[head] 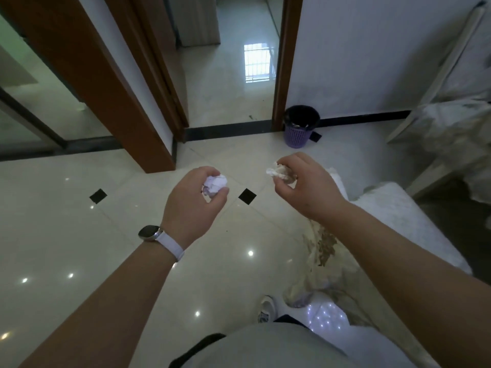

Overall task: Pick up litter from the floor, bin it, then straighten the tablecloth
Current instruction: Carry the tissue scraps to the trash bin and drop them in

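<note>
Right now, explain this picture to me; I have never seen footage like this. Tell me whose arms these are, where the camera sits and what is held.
There is no machine here: one camera worn on a person's head looks forward and down, so you see what the wearer sees. The wearer's left hand, with a watch at its wrist, grips a crumpled white paper ball. The right hand pinches a tissue wad. Ahead, on the glossy tiled floor, a purple bin stands by the wall beside a doorway. At the right, a rumpled cloth hangs down.
</note>
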Action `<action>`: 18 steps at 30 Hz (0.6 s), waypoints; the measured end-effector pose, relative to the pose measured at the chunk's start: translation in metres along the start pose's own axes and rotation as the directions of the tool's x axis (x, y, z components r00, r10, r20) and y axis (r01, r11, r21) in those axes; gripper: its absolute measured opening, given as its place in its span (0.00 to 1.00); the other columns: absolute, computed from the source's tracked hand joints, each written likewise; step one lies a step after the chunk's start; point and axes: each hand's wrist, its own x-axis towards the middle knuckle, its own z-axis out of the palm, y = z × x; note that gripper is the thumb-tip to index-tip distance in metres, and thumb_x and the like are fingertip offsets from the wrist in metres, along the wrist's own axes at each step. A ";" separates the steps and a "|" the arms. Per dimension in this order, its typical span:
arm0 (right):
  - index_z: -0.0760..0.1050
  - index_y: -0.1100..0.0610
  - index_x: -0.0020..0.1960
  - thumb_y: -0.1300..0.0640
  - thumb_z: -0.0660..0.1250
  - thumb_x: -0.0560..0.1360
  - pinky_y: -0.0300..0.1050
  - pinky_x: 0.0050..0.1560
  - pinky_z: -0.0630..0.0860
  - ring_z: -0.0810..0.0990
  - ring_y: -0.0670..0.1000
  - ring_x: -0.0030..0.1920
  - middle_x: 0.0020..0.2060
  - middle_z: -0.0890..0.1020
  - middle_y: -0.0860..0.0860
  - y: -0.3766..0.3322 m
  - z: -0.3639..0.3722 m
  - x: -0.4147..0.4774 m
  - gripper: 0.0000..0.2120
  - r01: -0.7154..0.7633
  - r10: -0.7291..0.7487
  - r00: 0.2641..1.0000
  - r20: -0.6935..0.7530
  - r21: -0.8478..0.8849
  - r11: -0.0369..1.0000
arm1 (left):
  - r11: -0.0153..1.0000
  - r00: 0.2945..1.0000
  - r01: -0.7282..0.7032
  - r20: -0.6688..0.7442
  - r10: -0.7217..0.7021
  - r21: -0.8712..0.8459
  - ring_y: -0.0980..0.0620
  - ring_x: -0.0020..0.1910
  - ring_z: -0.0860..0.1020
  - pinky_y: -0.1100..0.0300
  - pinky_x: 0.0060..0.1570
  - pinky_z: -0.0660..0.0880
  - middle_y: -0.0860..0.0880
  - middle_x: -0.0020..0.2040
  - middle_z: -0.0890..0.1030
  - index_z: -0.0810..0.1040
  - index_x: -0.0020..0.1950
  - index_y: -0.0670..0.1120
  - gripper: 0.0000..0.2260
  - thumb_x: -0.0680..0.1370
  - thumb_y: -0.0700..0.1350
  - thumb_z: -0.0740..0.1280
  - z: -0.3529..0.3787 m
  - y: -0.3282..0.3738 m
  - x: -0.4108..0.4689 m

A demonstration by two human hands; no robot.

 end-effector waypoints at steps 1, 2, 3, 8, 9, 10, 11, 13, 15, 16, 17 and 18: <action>0.76 0.52 0.57 0.52 0.69 0.74 0.30 0.41 0.66 0.73 0.45 0.44 0.48 0.74 0.43 0.004 -0.001 0.010 0.12 -0.009 0.008 1.000 -0.014 -0.013 1.000 | 1.000 1.000 -0.013 0.011 0.013 -0.007 0.58 0.46 0.75 0.68 0.42 0.70 0.54 0.49 0.79 0.77 0.58 0.49 0.12 0.76 0.49 0.70 0.002 0.001 0.015; 0.76 0.52 0.57 0.52 0.69 0.74 0.28 0.40 0.64 0.73 0.44 0.43 0.47 0.73 0.42 0.008 -0.001 0.022 0.12 -0.017 0.017 0.999 -0.029 -0.016 1.000 | 1.000 0.999 -0.026 0.022 0.027 -0.013 0.58 0.46 0.76 0.69 0.43 0.70 0.54 0.49 0.79 0.76 0.58 0.50 0.12 0.76 0.49 0.70 0.005 0.001 0.032; 0.76 0.52 0.57 0.52 0.69 0.74 0.30 0.40 0.66 0.73 0.45 0.43 0.47 0.73 0.42 0.011 0.000 0.030 0.12 -0.020 0.020 0.999 -0.033 -0.010 1.000 | 0.999 0.999 -0.039 0.031 0.039 -0.014 0.58 0.46 0.76 0.69 0.43 0.70 0.54 0.49 0.79 0.76 0.59 0.49 0.12 0.76 0.49 0.69 0.008 0.000 0.046; 0.76 0.52 0.56 0.52 0.68 0.74 0.38 0.42 0.71 0.73 0.45 0.43 0.48 0.76 0.45 0.036 0.006 0.078 0.12 -0.080 0.079 0.996 -0.052 -0.020 0.997 | 0.994 0.991 -0.099 0.082 0.103 -0.042 0.61 0.45 0.75 0.70 0.43 0.69 0.55 0.50 0.78 0.76 0.59 0.50 0.12 0.76 0.49 0.69 0.032 -0.013 0.120; 0.76 0.52 0.57 0.52 0.68 0.74 0.39 0.43 0.71 0.73 0.45 0.43 0.48 0.75 0.45 0.042 0.007 0.088 0.12 -0.098 0.096 0.994 -0.060 -0.029 0.995 | 0.993 0.989 -0.108 0.098 0.113 -0.056 0.63 0.46 0.75 0.70 0.43 0.70 0.56 0.50 0.77 0.76 0.58 0.51 0.12 0.76 0.49 0.69 0.038 -0.018 0.135; 0.76 0.52 0.57 0.51 0.68 0.74 0.39 0.43 0.72 0.73 0.45 0.43 0.48 0.75 0.44 0.048 0.009 0.099 0.12 -0.117 0.114 0.991 -0.069 -0.041 0.992 | 0.991 0.985 -0.118 0.115 0.125 -0.070 0.65 0.47 0.74 0.71 0.43 0.69 0.57 0.50 0.77 0.76 0.58 0.51 0.12 0.76 0.49 0.69 0.044 -0.024 0.151; 0.76 0.52 0.57 0.51 0.68 0.74 0.39 0.42 0.72 0.73 0.44 0.43 0.48 0.75 0.44 0.054 0.011 0.111 0.12 -0.137 0.132 0.988 -0.080 -0.056 0.989 | 0.988 0.981 -0.127 0.135 0.137 -0.084 0.67 0.48 0.74 0.71 0.43 0.69 0.57 0.50 0.77 0.76 0.58 0.52 0.12 0.76 0.50 0.69 0.050 -0.030 0.168; 0.75 0.51 0.56 0.51 0.67 0.74 0.38 0.41 0.70 0.73 0.44 0.43 0.48 0.75 0.44 0.064 0.016 0.137 0.12 -0.182 0.171 0.979 -0.115 -0.085 0.980 | 0.983 0.972 -0.142 0.172 0.160 -0.115 0.68 0.49 0.74 0.74 0.44 0.69 0.58 0.50 0.77 0.76 0.58 0.53 0.12 0.76 0.50 0.69 0.062 -0.043 0.205; 0.75 0.50 0.56 0.50 0.67 0.74 0.37 0.40 0.68 0.73 0.45 0.42 0.48 0.75 0.44 0.071 0.021 0.167 0.12 -0.238 0.221 0.964 -0.151 -0.103 0.966 | 0.976 0.959 -0.161 0.210 0.190 -0.146 0.68 0.50 0.74 0.77 0.43 0.68 0.58 0.50 0.77 0.75 0.58 0.53 0.12 0.75 0.50 0.69 0.071 -0.055 0.245; 0.75 0.50 0.56 0.50 0.67 0.74 0.37 0.39 0.69 0.73 0.45 0.42 0.48 0.75 0.44 0.073 0.024 0.182 0.12 -0.266 0.247 0.954 -0.167 -0.103 0.958 | 0.972 0.951 -0.166 0.235 0.202 -0.165 0.68 0.50 0.74 0.77 0.42 0.67 0.58 0.50 0.77 0.75 0.58 0.53 0.12 0.75 0.50 0.69 0.073 -0.061 0.266; 0.75 0.50 0.56 0.51 0.68 0.73 0.38 0.39 0.70 0.74 0.45 0.42 0.49 0.76 0.44 0.073 0.026 0.198 0.12 -0.289 0.269 0.946 -0.180 -0.101 0.952 | 0.968 0.943 -0.166 0.258 0.212 -0.187 0.67 0.50 0.74 0.77 0.41 0.68 0.58 0.50 0.77 0.75 0.58 0.54 0.12 0.75 0.50 0.70 0.075 -0.065 0.287; 0.76 0.51 0.55 0.51 0.68 0.73 0.38 0.40 0.71 0.74 0.45 0.42 0.49 0.76 0.45 0.073 0.028 0.214 0.11 -0.305 0.282 0.940 -0.190 -0.102 0.947 | 0.963 0.935 -0.171 0.275 0.225 -0.206 0.67 0.49 0.75 0.76 0.41 0.68 0.58 0.50 0.77 0.75 0.57 0.55 0.12 0.75 0.50 0.70 0.076 -0.069 0.309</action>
